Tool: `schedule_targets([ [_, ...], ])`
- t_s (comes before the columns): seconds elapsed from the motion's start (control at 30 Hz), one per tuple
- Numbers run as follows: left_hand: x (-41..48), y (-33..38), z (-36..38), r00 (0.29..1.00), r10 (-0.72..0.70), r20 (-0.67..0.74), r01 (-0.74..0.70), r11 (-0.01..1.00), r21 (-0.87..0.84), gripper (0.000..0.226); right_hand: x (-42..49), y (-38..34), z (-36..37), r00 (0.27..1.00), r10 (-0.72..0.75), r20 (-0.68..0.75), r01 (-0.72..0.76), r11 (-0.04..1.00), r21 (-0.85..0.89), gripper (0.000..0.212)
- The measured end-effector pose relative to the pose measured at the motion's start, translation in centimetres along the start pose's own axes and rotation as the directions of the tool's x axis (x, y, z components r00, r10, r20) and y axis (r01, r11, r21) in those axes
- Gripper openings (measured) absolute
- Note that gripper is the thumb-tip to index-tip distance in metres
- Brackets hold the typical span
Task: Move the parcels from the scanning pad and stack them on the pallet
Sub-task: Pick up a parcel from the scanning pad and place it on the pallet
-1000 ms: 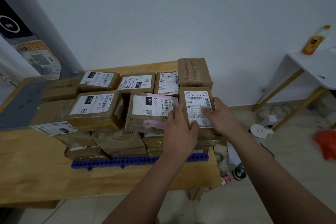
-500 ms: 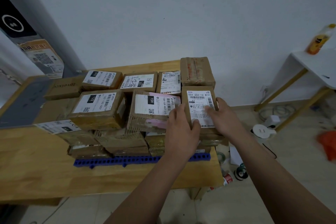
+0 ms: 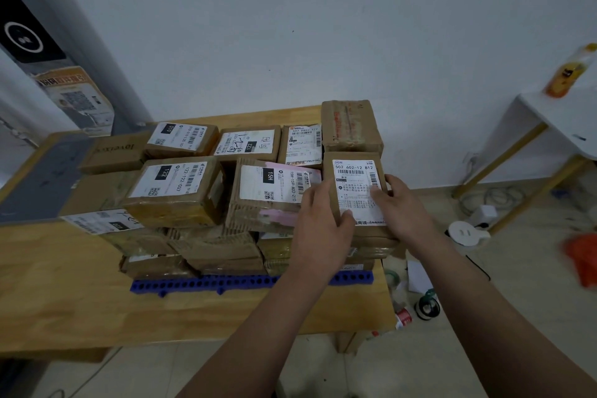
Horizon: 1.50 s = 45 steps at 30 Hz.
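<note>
Little differs from a second ago. The parcel with the white label sits where it was, at the front right corner of the top layer of the stack on the blue pallet, and both hands remain on it in much the same pose. The left hand grips its near left corner, with the thumb laid across the lower part of the label and the fingers curled down the left side. The right hand holds the right edge, its fingers bent over it onto the label. The parcel's left side is tight against the pink-labelled parcel, and a taller parcel stands just behind its far end. Its right side is open, close to the right edge of the worktop, with cluttered floor beyond. Bare worktop lies in front of the pallet and to its left. The grey scanning pad is at the far left, well apart from the held parcel.
</note>
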<state>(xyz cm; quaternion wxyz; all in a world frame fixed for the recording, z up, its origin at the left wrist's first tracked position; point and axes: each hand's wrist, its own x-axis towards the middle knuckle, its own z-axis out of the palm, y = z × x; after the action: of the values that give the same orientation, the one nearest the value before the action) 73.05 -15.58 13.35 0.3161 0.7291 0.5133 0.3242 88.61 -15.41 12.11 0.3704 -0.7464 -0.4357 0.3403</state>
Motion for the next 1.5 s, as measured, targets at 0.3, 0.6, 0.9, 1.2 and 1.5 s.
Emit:
schedule_targets([
  [0.3, 0.3, 0.0, 0.0, 1.000, -0.005, -0.020, 0.005, 1.000, 0.007, 0.063, 0.2, -0.5, 0.2, 0.999, -0.031, -0.033, 0.033, 0.998, 0.050, 0.026],
  [0.6, 0.0, -0.1, 0.2, 1.000, -0.005, -0.026, 0.006, 1.000, 0.022, 0.062, 0.1, 0.1, 0.2, 1.000, -0.011, -0.015, 0.012, 0.997, 0.078, 0.030],
  [0.9, 0.5, -0.4, -0.6, 0.995, 0.046, -0.087, -0.040, 0.997, 0.060, 0.044, 0.8, 1.4, -0.5, 0.993, 0.092, -0.072, -0.079, 0.984, 0.159, 0.068],
  [1.2, 1.9, -1.4, -0.9, 0.991, 0.133, -0.009, -0.126, 0.956, 0.264, 0.046, 2.0, 1.9, -0.1, 0.998, 0.065, -0.011, -0.062, 0.986, 0.157, 0.088],
  [1.5, 3.3, -2.1, -1.1, 0.993, 0.111, 0.041, -0.118, 0.948, 0.295, 0.048, 2.8, 3.0, 0.1, 0.982, 0.178, 0.063, -0.188, 0.913, 0.361, 0.083],
])
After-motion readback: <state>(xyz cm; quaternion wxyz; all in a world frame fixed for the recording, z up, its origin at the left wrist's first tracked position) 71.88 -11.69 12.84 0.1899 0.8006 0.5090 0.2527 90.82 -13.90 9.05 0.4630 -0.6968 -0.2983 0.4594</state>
